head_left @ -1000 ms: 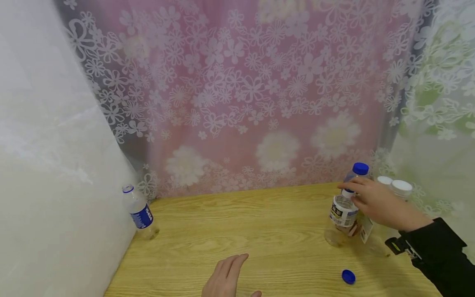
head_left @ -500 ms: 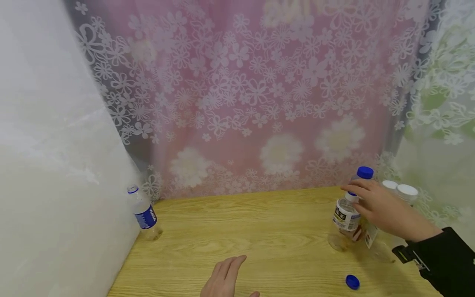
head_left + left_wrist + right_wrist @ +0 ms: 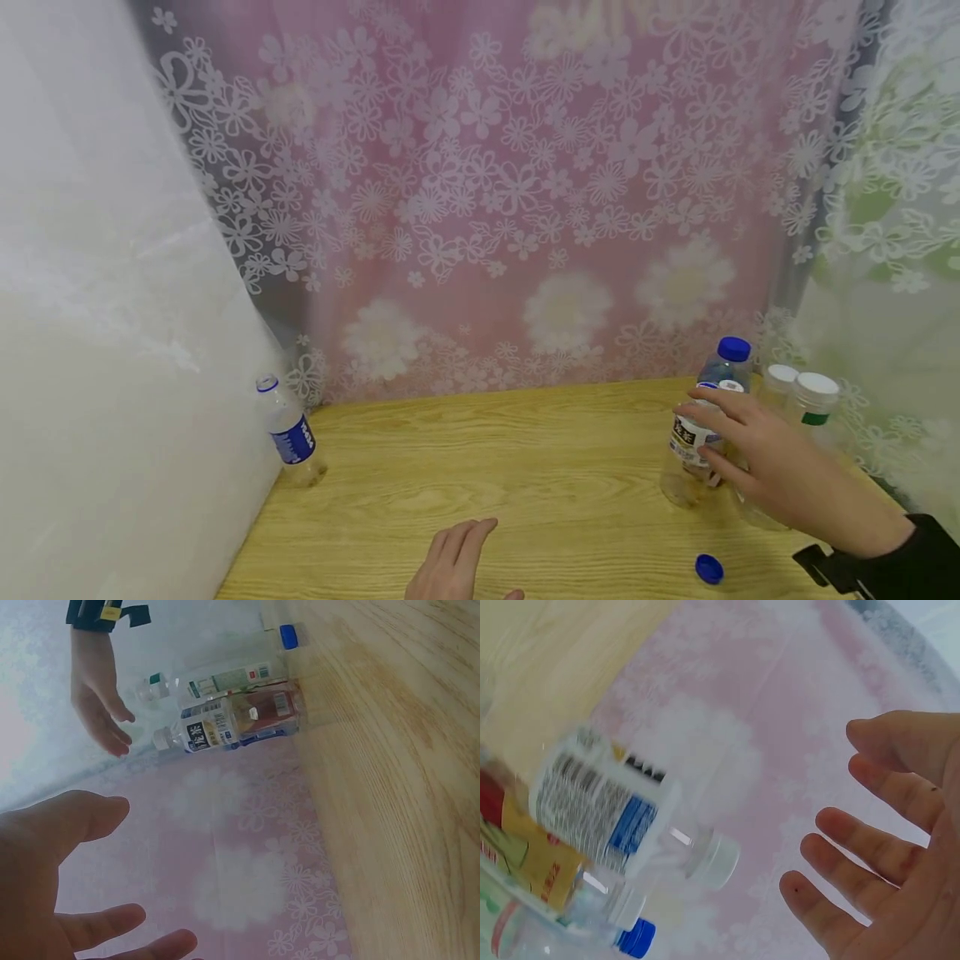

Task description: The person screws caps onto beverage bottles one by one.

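My right hand (image 3: 780, 471) hovers with parted fingers over a clear plastic bottle with a white-and-black label (image 3: 684, 442). In the right wrist view, a gap shows between its fingertips and the bottle's white cap (image 3: 714, 861); the palm holds nothing. From the left wrist view, that labelled bottle (image 3: 206, 731) stands among other bottles, the right hand (image 3: 94, 701) just above their tops. My left hand (image 3: 450, 562) is held over the front of the table, fingers extended and thumb apart, holding nothing. A loose blue cap (image 3: 708, 570) lies on the wood near the right hand.
Behind the labelled bottle stands a blue-capped bottle (image 3: 733, 350), with white-lidded bottles (image 3: 816, 387) to its right. An uncapped bottle with a blue label (image 3: 293, 442) stands at the table's left edge. Flowered pink curtain (image 3: 465, 208) hangs behind the wooden table (image 3: 450, 450).
My right hand has left the labelled bottle's top and moved down and nearer in the head view, its fingers more spread. The left hand stays nearly still.
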Tool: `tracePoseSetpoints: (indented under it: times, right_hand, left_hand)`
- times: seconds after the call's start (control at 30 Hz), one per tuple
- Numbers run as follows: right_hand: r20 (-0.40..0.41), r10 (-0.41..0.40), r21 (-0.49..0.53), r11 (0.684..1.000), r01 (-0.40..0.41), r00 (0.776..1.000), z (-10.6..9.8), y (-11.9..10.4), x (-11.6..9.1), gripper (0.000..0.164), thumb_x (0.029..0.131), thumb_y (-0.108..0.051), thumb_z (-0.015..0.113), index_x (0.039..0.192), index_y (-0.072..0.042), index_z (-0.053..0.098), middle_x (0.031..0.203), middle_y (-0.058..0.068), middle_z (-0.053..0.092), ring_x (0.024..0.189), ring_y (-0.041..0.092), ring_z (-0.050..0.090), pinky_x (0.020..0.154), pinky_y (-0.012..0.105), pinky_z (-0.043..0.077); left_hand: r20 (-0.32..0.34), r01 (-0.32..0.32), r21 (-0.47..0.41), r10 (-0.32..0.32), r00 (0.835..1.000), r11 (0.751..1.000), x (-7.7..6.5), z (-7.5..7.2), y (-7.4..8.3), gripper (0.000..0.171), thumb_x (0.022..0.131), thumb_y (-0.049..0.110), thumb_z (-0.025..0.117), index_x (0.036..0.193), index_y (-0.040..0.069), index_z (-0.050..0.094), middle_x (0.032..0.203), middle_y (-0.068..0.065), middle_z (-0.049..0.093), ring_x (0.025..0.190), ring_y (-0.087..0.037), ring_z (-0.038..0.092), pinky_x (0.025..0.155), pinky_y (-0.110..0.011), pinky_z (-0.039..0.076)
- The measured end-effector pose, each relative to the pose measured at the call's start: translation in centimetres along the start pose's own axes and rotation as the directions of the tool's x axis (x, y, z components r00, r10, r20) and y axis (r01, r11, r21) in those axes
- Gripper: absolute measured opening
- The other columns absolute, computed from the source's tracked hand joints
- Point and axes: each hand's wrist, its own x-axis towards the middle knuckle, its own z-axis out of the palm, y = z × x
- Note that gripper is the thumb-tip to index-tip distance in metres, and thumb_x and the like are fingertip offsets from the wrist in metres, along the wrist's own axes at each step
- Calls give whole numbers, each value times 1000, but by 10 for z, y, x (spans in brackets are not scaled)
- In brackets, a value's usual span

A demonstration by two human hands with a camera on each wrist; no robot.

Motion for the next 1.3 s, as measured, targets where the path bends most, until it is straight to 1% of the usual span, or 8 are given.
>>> tracePoseSetpoints:
  times: [0.2,0.33,0.5,0.63,0.93,1.1,1.2,1.3]
  right_hand:
    - [-34,9,87,996,-6,999,5,-26,-12,73,78,-15,85,144,-23,56,144,11,52,101,16,65,64,13,50]
    - [-2,63,98,993,-62,998,9,-44,-21,72,82,-21,84,146,-29,52,146,4,52,114,23,64,70,19,55]
    - [-22,65,133,989,-62,998,20,-58,-29,72,81,-27,84,146,-29,52,145,-4,53,111,14,65,71,16,53]
    - [-41,47,189,981,-38,998,32,-62,-37,74,79,-26,86,145,-28,53,147,-7,51,128,3,51,80,13,51]
    - [-21,52,196,979,-47,998,50,-67,-48,74,80,-28,85,146,-29,52,143,-6,54,129,1,49,78,28,57]
    - [15,85,201,976,-86,996,56,-70,-53,69,84,-30,82,146,-31,51,142,-6,53,127,4,49,76,27,56]
    - [43,110,215,970,-116,993,60,-71,-56,65,86,-32,80,145,-33,52,142,-6,54,121,13,56,73,26,55]
    - [57,121,219,967,-131,991,63,-70,-59,63,87,-33,79,144,-34,53,141,-6,55,117,18,59,73,26,55]
  left_hand:
    - [12,-2,-18,2,1000,1000,0,0,0,63,80,68,72,120,19,69,105,4,69,92,-17,65,59,-25,51]
    - [22,2,-46,-1,1000,999,1,0,-1,63,80,64,74,121,16,69,106,2,69,94,-18,64,65,-28,53]
    - [0,-19,-33,19,1000,999,1,2,-2,62,79,63,75,120,17,69,105,2,69,93,-18,63,65,-28,53]
    - [-27,-62,-29,62,998,998,1,5,-5,62,80,62,75,121,15,68,103,1,68,91,-17,63,66,-31,52]
    - [-94,-99,-16,97,991,995,8,8,-21,68,65,46,90,120,12,67,102,-2,68,87,-20,64,61,-35,50]
    - [66,78,-68,-74,995,995,21,-7,-34,67,75,44,85,127,8,62,114,-11,64,96,-29,64,68,-48,54]
    - [179,273,-82,-255,950,959,30,-18,-44,71,80,42,82,136,7,55,127,-17,57,109,-36,60,81,-55,53]
    - [214,419,-58,-398,892,906,38,-24,-59,80,84,42,79,146,5,44,138,-21,48,122,-41,53,93,-59,49]
